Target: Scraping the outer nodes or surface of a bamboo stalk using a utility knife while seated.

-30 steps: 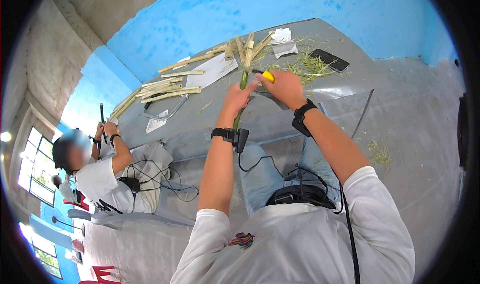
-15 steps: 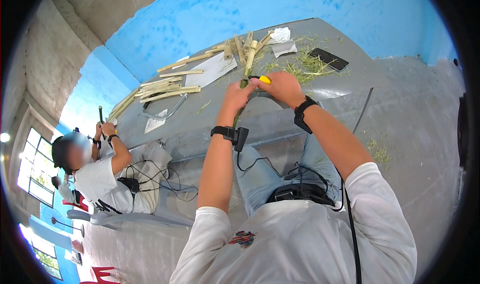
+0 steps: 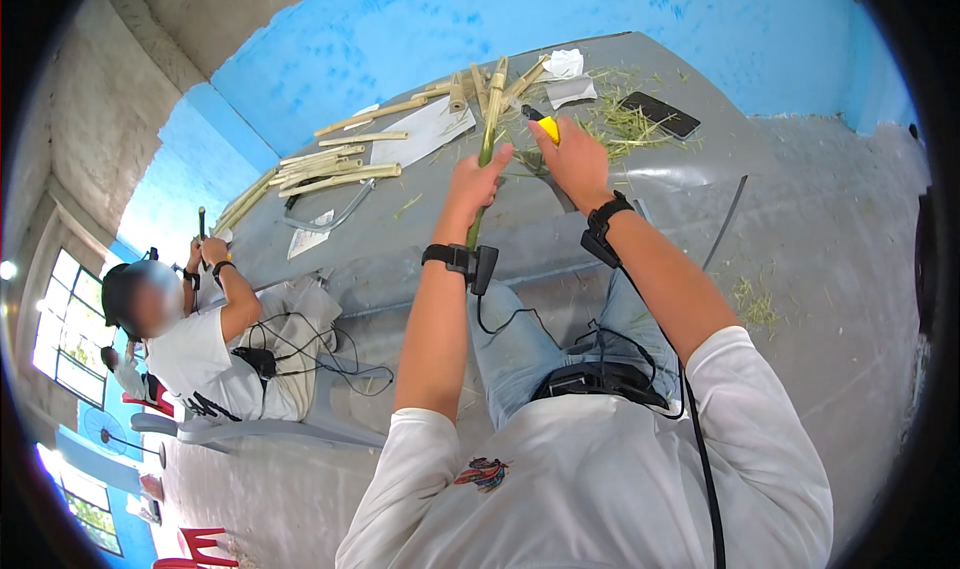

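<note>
My left hand is closed around a bamboo stick. The stick's far part is scraped pale, while green skin shows near my fingers, and its lower end runs down along my wrist. In my right hand is a yellow-and-black knife, its fingers wrapped round the handle. The knife is to the right of the stick and apart from it; its blade is too small to make out. Thin green shavings hang between my hands. Beyond them, several cut bamboo pieces lie on the grey table.
More bamboo sticks lie at the table's left, near a curved grey saw-like frame and white paper. A shavings pile and black phone lie at the right. A co-worker sits at the left, also holding a stick.
My right hand and the knife have moved off the stick, up and to the right. My left hand still grips the stick, now apart from the right hand.
</note>
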Motion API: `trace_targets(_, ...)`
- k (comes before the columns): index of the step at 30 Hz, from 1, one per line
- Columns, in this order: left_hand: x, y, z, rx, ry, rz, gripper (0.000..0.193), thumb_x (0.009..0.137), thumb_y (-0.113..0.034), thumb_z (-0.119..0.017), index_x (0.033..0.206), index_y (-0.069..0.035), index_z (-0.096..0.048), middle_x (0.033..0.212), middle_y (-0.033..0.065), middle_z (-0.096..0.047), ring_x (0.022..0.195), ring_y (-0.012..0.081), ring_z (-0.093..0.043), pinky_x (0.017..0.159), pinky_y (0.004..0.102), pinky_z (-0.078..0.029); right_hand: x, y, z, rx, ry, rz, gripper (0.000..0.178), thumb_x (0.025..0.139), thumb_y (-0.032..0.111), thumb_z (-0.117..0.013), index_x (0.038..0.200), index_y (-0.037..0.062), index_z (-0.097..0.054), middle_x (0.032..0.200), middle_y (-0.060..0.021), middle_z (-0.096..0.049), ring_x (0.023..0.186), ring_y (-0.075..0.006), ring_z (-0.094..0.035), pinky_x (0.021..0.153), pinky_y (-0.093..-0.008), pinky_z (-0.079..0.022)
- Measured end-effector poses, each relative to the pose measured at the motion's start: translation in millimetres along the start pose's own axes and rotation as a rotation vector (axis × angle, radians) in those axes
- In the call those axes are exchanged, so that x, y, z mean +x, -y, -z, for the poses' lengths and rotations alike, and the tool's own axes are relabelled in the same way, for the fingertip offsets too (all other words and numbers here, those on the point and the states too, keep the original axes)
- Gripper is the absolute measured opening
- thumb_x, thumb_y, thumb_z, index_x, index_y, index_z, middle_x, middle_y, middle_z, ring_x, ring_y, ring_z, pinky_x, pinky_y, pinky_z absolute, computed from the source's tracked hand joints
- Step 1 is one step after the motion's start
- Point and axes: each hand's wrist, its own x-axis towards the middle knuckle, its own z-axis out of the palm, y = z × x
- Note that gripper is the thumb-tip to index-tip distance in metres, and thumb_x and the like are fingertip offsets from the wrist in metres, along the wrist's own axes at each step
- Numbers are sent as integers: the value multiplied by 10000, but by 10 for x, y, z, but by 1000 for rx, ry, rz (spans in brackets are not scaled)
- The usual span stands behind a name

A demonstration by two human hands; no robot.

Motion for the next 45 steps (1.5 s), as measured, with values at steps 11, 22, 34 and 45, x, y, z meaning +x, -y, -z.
trace_targets(11,-76,18,31,-302,116,-28,217,968,-215,-542,1108,-49,-533,703,-40,-432,520,42,-374,452,225,-296,3,37,103,-71,187,95,584,948,608,-540,813,46,-621,689,-167,-652,648,-362,-663,562,-453,-515)
trace_targets(22,-98,-7,-73,-63,67,-89,430,988,-501,-564,925,-77,-589,644,-35,-473,507,53,-404,451,225,-316,-39,75,191,33,201,86,550,928,604,-576,818,68,-635,717,-163,-663,678,-368,-662,585,-450,-514)
trace_targets(34,-895,203,18,213,-69,-111,582,996,-594,-511,708,-89,-508,561,-28,-442,482,79,-428,445,255,-327,91,-26,103,125,6,-78,529,960,573,-548,858,61,-631,741,-173,-666,691,-387,-655,612,-479,-508)
trace_targets(45,-845,45,-25,-48,-17,-76,378,1057,-458,-469,1003,-85,-494,689,-33,-434,491,44,-359,440,226,-304,23,-23,75,130,23,-38,536,952,592,-558,859,66,-597,670,-180,-636,613,-389,-633,542,-463,-491)
